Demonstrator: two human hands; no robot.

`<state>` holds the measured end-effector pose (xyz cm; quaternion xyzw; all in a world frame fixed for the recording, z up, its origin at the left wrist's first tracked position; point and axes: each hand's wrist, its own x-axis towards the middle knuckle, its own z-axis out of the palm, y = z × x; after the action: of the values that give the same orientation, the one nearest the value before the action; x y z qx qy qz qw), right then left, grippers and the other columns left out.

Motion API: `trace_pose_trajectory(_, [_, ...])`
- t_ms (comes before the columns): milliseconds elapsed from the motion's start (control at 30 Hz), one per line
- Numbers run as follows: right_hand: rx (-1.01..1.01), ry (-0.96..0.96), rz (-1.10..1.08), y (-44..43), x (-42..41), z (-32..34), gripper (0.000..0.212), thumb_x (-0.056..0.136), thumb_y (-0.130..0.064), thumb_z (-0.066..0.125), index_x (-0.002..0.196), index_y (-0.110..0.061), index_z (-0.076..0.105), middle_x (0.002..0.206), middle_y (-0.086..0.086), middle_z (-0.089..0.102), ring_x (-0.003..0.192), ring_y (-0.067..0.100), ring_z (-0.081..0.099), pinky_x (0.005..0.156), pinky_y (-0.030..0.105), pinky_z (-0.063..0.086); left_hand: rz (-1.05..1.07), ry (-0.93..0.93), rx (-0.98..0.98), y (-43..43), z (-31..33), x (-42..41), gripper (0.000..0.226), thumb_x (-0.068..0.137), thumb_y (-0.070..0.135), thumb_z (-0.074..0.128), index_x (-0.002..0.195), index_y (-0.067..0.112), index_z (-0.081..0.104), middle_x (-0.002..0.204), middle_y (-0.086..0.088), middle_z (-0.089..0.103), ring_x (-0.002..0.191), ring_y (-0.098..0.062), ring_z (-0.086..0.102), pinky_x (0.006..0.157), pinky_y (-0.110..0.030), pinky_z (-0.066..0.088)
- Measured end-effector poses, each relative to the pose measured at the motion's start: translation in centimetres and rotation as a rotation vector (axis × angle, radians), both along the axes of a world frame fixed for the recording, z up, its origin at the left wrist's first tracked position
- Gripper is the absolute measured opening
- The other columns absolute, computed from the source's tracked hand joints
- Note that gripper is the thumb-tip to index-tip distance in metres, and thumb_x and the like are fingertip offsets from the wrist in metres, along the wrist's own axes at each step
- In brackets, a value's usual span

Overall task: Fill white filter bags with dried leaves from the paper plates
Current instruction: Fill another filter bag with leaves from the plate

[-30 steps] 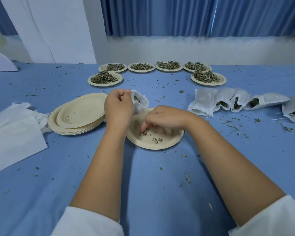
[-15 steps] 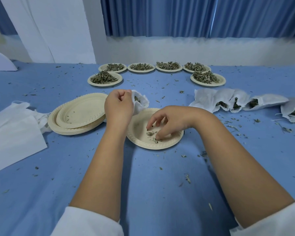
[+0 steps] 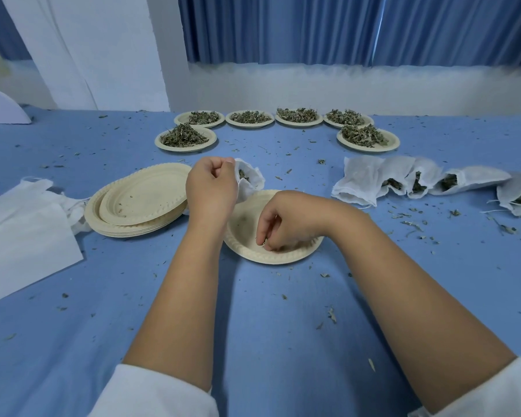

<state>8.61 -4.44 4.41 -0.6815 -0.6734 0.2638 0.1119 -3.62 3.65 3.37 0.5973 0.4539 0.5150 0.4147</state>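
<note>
My left hand holds a white filter bag by its mouth, just above the far edge of a nearly empty paper plate; dried leaves show inside the bag. Over the same plate, my right hand has its fingers curled down and pinches a few leaf bits off the plate's surface. Several plates heaped with dried leaves stand in an arc at the back of the blue table.
A stack of empty paper plates sits left of my left hand. Flat unfilled white bags lie at the far left. Several filled bags lie in a row at the right. Leaf crumbs are scattered over the blue cloth.
My right hand's fingers spread over the plate half a second ago and have now closed together on the last leaf bits. My left hand and the bag stayed in place.
</note>
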Motion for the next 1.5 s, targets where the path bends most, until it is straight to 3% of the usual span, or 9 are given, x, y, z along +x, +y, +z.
trace_pose_trajectory(233, [0.014, 0.046, -0.007, -0.1, 0.4, 0.1, 0.023, 0.075, -0.009, 0.061, 0.081, -0.026, 0.075, 0.055, -0.022, 0.062, 0.046, -0.007, 0.054, 0.041, 0.009, 0.038, 0.022, 0.007, 0.016, 0.0, 0.2, 0.0, 0.018, 0.097, 0.025, 0.053, 0.092, 0.012, 0.065, 0.081, 0.000, 0.061, 0.070, -0.007, 0.054, 0.063, -0.017, 0.042])
trace_pose_trajectory(433, [0.302, 0.471, -0.059, -0.8, 2.2, 2.2, 0.020, 0.078, -0.008, 0.074, 0.079, -0.027, 0.077, 0.076, -0.008, 0.074, 0.073, 0.000, 0.066, 0.071, 0.011, 0.050, 0.001, 0.059, 0.048, -0.4, 0.1, 0.1, 0.014, 0.097, 0.026, 0.054, 0.089, 0.019, 0.064, 0.073, 0.006, 0.058, 0.063, -0.004, 0.051, 0.059, -0.017, 0.039])
trace_pose_trajectory(533, [0.501, 0.610, -0.224, -0.2, 2.0, 1.9, 0.020, 0.079, -0.002, 0.075, 0.081, -0.021, 0.075, 0.075, -0.009, 0.073, 0.072, 0.002, 0.067, 0.073, 0.015, 0.051, -0.034, 0.114, 0.058, -0.5, 0.1, 0.2, 0.014, 0.096, 0.029, 0.056, 0.086, 0.021, 0.063, 0.073, 0.005, 0.061, 0.062, -0.006, 0.052, 0.058, -0.019, 0.040])
trace_pose_trajectory(867, [0.572, 0.247, -0.285, 0.9, 0.4, 0.2, 0.009, 0.088, -0.018, 0.069, 0.092, -0.021, 0.077, 0.051, -0.034, 0.055, 0.053, -0.016, 0.050, 0.053, 0.003, 0.034, -0.065, 0.130, 0.076, -0.6, 0.0, 0.2, 0.014, 0.095, 0.028, 0.058, 0.089, 0.017, 0.066, 0.077, 0.003, 0.064, 0.065, -0.005, 0.054, 0.053, -0.005, 0.037])
trace_pose_trajectory(967, [0.581, 0.264, -0.268, 0.7, 1.1, 1.0, 0.013, 0.089, -0.017, 0.067, 0.095, -0.023, 0.076, 0.065, -0.022, 0.063, 0.055, -0.013, 0.051, 0.055, 0.006, 0.034, -0.070, 0.116, 0.069, -0.6, 0.1, 0.2, 0.015, 0.095, 0.028, 0.058, 0.090, 0.016, 0.066, 0.077, 0.001, 0.064, 0.066, -0.008, 0.055, 0.061, -0.014, 0.042])
trace_pose_trajectory(1100, [0.258, 0.200, -0.140, -0.5, 2.5, 1.9, 0.014, 0.083, -0.014, 0.074, 0.094, -0.024, 0.074, 0.081, 0.000, 0.068, 0.059, 0.000, 0.059, 0.058, 0.014, 0.048, -0.056, 0.078, 0.047, -0.6, 0.1, 0.2, 0.015, 0.095, 0.027, 0.057, 0.091, 0.015, 0.066, 0.076, 0.000, 0.063, 0.067, -0.011, 0.055, 0.066, -0.024, 0.044])
trace_pose_trajectory(1200, [-0.054, 0.049, -0.064, -1.0, 2.6, 1.6, 0.028, 0.077, -0.025, 0.082, 0.103, -0.028, 0.071, 0.098, -0.006, 0.070, 0.081, 0.015, 0.070, 0.070, 0.020, 0.054, -0.050, 0.091, 0.049, -0.6, 0.0, 0.2, 0.015, 0.096, 0.027, 0.057, 0.088, 0.017, 0.065, 0.070, 0.004, 0.059, 0.061, -0.007, 0.052, 0.059, -0.019, 0.041])
trace_pose_trajectory(1333, [-0.076, -0.097, -0.043, -0.7, 2.2, 1.0, 0.033, 0.073, -0.028, 0.084, 0.103, -0.030, 0.071, 0.079, -0.018, 0.060, 0.075, 0.007, 0.062, 0.064, 0.017, 0.044, -0.042, 0.108, 0.058, -0.6, 0.0, 0.1, 0.017, 0.096, 0.028, 0.057, 0.090, 0.015, 0.066, 0.071, 0.004, 0.059, 0.057, -0.003, 0.051, 0.054, -0.013, 0.039])
trace_pose_trajectory(1500, [0.020, -0.043, -0.093, 0.1, 0.9, -0.2, 0.018, 0.077, -0.014, 0.079, 0.091, -0.026, 0.075, 0.083, -0.011, 0.071, 0.083, 0.013, 0.070, 0.066, 0.024, 0.056, -0.048, 0.108, 0.064, -0.6, 0.0, 0.2, 0.016, 0.096, 0.026, 0.057, 0.090, 0.014, 0.066, 0.070, 0.005, 0.058, 0.057, -0.002, 0.050, 0.054, -0.011, 0.039])
